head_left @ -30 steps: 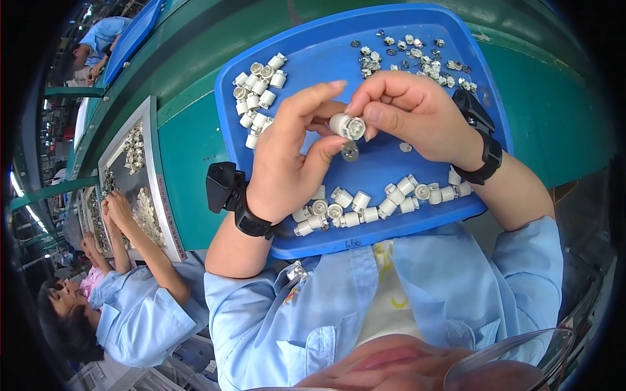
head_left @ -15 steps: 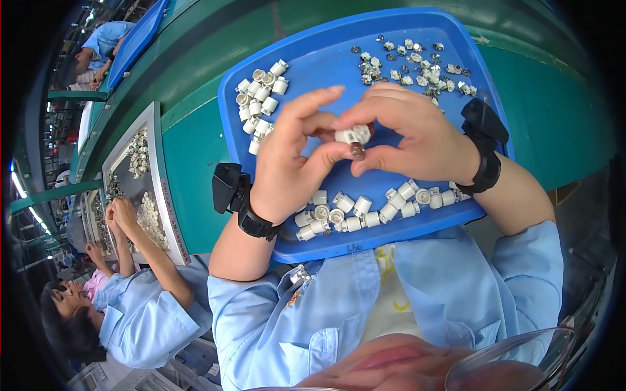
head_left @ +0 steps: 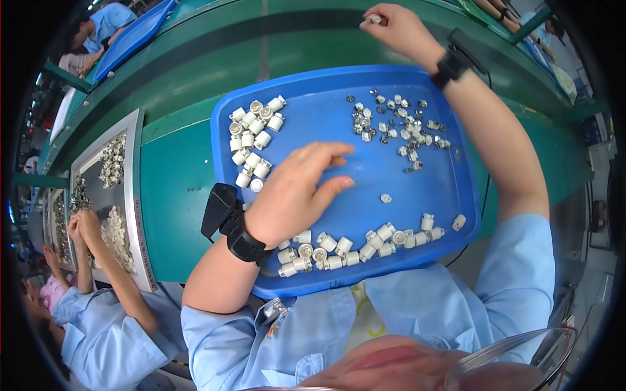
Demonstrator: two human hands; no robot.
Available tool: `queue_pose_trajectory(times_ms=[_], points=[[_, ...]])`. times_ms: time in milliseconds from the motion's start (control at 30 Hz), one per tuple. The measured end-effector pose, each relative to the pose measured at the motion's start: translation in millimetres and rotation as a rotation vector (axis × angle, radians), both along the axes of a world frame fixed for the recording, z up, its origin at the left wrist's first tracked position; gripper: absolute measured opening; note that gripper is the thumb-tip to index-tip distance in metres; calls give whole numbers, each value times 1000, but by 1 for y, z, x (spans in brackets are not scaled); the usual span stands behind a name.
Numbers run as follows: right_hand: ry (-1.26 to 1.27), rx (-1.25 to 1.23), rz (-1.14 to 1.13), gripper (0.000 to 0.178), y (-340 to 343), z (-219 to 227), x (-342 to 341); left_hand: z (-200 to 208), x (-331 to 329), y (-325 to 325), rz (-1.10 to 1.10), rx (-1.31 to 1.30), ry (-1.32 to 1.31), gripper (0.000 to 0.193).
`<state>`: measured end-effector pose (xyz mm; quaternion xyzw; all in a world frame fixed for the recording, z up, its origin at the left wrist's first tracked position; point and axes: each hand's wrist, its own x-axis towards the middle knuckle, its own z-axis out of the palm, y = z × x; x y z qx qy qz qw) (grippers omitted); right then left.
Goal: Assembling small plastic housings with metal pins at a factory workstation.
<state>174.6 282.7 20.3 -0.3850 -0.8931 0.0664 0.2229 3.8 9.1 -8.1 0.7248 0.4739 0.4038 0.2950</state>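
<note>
My left hand [head_left: 293, 190] hovers over the left middle of a blue tray [head_left: 339, 77], thumb and fingers apart, with nothing seen in it. Beyond the tray's far right edge, my right hand [head_left: 405, 34] pinches a small whitish piece [head_left: 373, 19]; its exact kind is too small to make out. White cylindrical caps [head_left: 262, 140] are heaped at the tray's left side. More white cylinders [head_left: 343, 245] lie along the near edge. Small metal-and-white fittings [head_left: 409, 130] are scattered at the far right. One small white piece [head_left: 386, 198] lies alone near the tray's middle.
The tray rests on a green bench [head_left: 176, 169] with a raised green ledge [head_left: 313, 39] behind it. At left, a co-worker's hands [head_left: 85, 225] work over a metal-framed tray [head_left: 138, 215] of small parts. Another person [head_left: 107, 29] sits at the far left.
My hands have parted. The right went from the tray's middle to beyond its far edge; the left opened. The white cylinder is no longer between them, and a small white piece lies mid-tray.
</note>
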Motion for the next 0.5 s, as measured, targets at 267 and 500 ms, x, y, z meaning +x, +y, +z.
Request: queue_pose_trajectory(times_ms=[267,500], points=[[-207,29,-508,49,156,-60,44,-4,0,0,-107,-99,108,28],[-218,-45,-611,68,156,-75,38,-3,-3,-4,-128,-113,109,28]])
